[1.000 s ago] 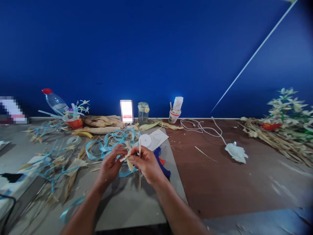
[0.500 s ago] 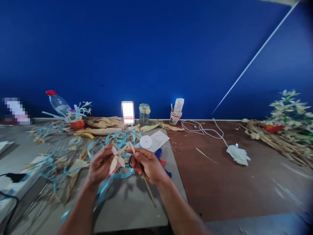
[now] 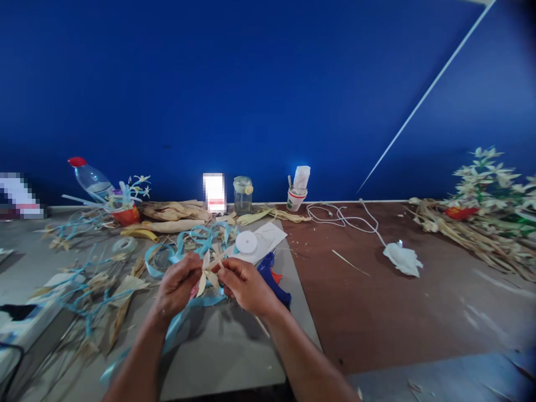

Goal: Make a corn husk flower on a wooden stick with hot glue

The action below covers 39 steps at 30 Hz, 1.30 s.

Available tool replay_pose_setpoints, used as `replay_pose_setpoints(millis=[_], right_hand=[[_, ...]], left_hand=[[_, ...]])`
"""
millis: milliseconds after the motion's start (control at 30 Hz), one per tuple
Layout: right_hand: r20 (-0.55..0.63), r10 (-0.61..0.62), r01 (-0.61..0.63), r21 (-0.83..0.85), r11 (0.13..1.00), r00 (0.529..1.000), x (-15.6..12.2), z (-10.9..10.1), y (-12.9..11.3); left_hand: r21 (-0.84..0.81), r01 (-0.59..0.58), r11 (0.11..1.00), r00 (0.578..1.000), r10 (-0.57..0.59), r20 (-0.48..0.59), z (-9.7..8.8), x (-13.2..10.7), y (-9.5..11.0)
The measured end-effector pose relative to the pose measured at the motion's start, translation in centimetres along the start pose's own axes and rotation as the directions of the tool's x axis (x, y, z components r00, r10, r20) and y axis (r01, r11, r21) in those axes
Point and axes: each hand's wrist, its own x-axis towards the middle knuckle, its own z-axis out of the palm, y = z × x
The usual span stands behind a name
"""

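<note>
My left hand (image 3: 178,285) and my right hand (image 3: 247,286) meet over the grey board (image 3: 218,346), both closed. Between them is a small pale husk flower (image 3: 206,273) with pointed petals. My left fingers pinch its petals. My right fingers pinch its thin stick stem (image 3: 262,326), which runs under that hand and pokes out down-right. A light blue ribbon (image 3: 184,312) trails from below the flower towards my left forearm.
A blue glue gun (image 3: 274,282) lies just right of my right hand. A white spool (image 3: 246,242), blue ribbon loops (image 3: 196,237), dried husks (image 3: 173,211), a jar (image 3: 243,194), a paper cup (image 3: 296,198), a bottle (image 3: 90,177), a white cable (image 3: 347,220) and flower bunches (image 3: 481,212) lie around.
The stick has gone from upright to slanted and is now mostly hidden under my right hand. The flower turned, and my hands shifted slightly lower and closer together.
</note>
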Motion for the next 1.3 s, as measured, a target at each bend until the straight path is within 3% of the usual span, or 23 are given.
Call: replay_pose_setpoints(millis=[200, 400, 567, 667, 800, 933, 1100, 1300], right_hand=[[0.000, -0.050, 0.050, -0.175, 0.983, 0.999, -0.1, -0.4, 0.0], [-0.001, -0.056, 0.054, -0.200, 0.978, 0.998, -0.4, -0.4, -0.7], [0.050, 0.044, -0.047, 0.055, 0.997, 0.998, -0.2, -0.4, -0.1], [0.072, 0.114, -0.127, 0.207, 0.970, 0.991, 0.0, -0.4, 0.0], [0.131, 0.200, -0.229, 0.278, 0.933, 0.971, -0.1, -0.5, -0.6], [0.179, 0.244, -0.293, 0.344, 0.892, 0.953, -0.2, -0.7, -1.0], [0.281, 0.198, -0.308, 0.434, 0.847, 0.939, -0.1, -1.0, -0.7], [0.437, 0.150, -0.385, 0.519, 0.763, 0.887, 0.0, -1.7, -0.4]], left_hand=[[0.016, -0.012, 1.000, 0.992, 0.010, 0.122, -0.3, 0.3, 0.3], [0.021, 0.011, 1.000, 0.992, -0.014, 0.128, -0.4, 0.0, 0.1], [-0.001, -0.011, 1.000, 0.995, 0.011, 0.100, -0.4, -0.1, 0.5], [0.006, -0.110, 0.994, 0.992, 0.109, 0.070, -0.1, -0.1, 0.4], [0.079, -0.201, 0.976, 0.980, 0.200, 0.015, 0.3, 0.1, 0.2], [0.090, -0.174, 0.981, 0.985, 0.175, 0.003, 0.4, 0.3, 0.4], [0.026, -0.147, 0.989, 0.988, 0.148, -0.053, 0.4, 0.0, 0.2], [0.002, -0.072, 0.997, 0.996, 0.072, -0.058, 0.4, -0.4, -0.4]])
